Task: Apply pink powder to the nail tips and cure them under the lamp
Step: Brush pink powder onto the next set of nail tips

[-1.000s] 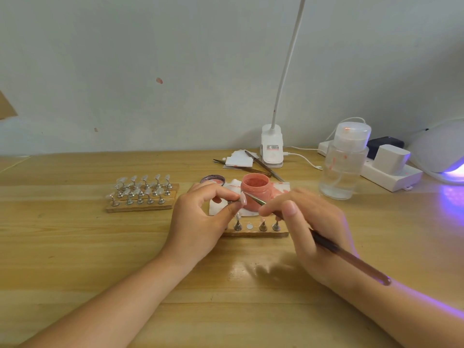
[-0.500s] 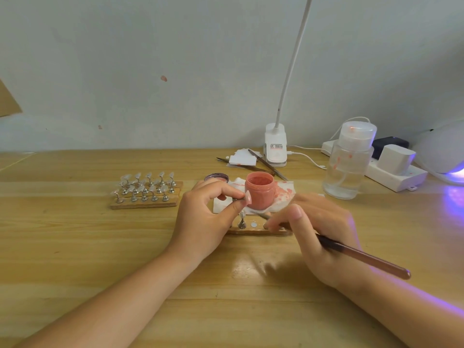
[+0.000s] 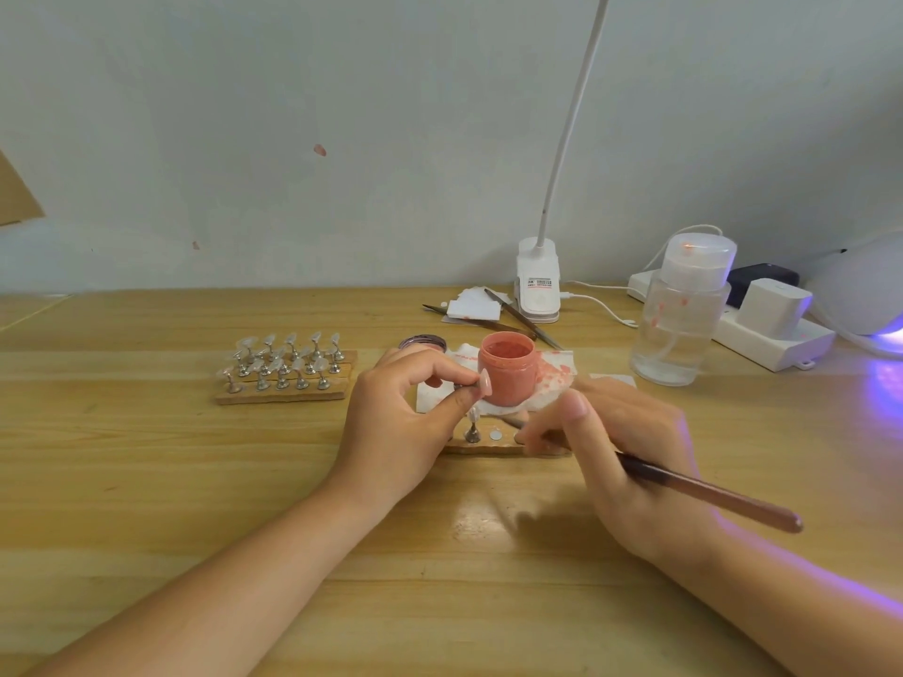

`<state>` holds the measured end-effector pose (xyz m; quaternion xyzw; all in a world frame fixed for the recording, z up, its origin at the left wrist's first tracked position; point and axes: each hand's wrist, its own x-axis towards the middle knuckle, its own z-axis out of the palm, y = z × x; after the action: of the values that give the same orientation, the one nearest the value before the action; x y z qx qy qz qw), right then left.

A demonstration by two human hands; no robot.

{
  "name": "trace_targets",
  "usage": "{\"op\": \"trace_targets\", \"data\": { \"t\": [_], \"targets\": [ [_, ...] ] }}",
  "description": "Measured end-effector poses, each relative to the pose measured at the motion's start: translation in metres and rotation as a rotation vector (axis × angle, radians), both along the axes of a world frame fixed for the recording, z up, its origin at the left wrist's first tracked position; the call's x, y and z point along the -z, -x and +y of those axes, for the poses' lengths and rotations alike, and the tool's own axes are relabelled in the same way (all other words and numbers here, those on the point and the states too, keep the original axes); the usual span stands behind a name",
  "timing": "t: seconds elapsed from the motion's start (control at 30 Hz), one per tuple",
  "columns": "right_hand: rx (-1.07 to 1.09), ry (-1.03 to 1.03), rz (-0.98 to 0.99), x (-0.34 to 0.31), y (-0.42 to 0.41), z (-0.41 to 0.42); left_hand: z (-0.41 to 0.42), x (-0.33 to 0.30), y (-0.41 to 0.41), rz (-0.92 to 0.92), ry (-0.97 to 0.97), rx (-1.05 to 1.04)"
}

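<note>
The right hand [image 3: 620, 452] grips the brush [image 3: 708, 493], now lowered from the nail tip [image 3: 485, 383] to the near wooden stand [image 3: 493, 444]; the left hand [image 3: 405, 417] pinches that tip beside the pink powder jar [image 3: 506, 368] mid-table.

We seem to be at a small nail-art workstation: a wooden counter [image 3: 146, 481] against a plain wall, racks of nail tips [image 3: 286, 368] at far left, an open pink powder jar [image 3: 506, 373], a clip lamp [image 3: 537, 285], and a glowing curing lamp [image 3: 865, 295] at far right.
</note>
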<state>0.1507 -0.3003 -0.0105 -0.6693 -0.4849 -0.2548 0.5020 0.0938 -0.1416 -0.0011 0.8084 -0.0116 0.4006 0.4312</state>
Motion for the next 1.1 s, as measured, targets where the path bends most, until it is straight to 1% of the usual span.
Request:
{"op": "trace_targets", "data": {
  "t": [0.13,0.27,0.4,0.53,0.67,0.8,0.93,1.03,1.1],
  "targets": [
    [0.029,-0.007,0.006,0.0007,0.0002,0.0009,0.0009,0.0010,-0.0005,0.009,-0.004,0.006],
    [-0.041,-0.026,0.009,0.0014,-0.0009,0.0003,0.0000,0.0008,0.0000,0.006,0.007,0.003],
    [0.041,-0.001,-0.020,0.0005,-0.0009,0.0016,0.0011,0.0018,-0.0001,0.007,-0.004,0.012],
    [-0.034,-0.023,0.039,0.0005,0.0001,0.0003,0.0003,0.0011,-0.0013,-0.007,-0.014,0.000],
    [0.020,0.013,0.029,-0.0019,0.0020,0.0015,0.0016,0.0019,-0.0009,0.002,-0.024,0.008],
    [-0.056,0.005,0.082,-0.0004,0.0031,0.0018,0.0004,0.0006,-0.0003,0.001,-0.017,0.011],
    [0.011,0.008,0.064,-0.0014,0.0028,0.0026,0.0009,0.0009,-0.0005,0.010,-0.032,0.011],
    [-0.046,0.009,0.136,-0.0004,0.0034,0.0011,0.0007,0.0009,-0.0007,0.018,-0.018,0.014],
    [-0.066,-0.017,0.125,0.0001,0.0039,0.0001,0.0004,0.0009,-0.0007,0.011,-0.004,0.021]
  ]
}}
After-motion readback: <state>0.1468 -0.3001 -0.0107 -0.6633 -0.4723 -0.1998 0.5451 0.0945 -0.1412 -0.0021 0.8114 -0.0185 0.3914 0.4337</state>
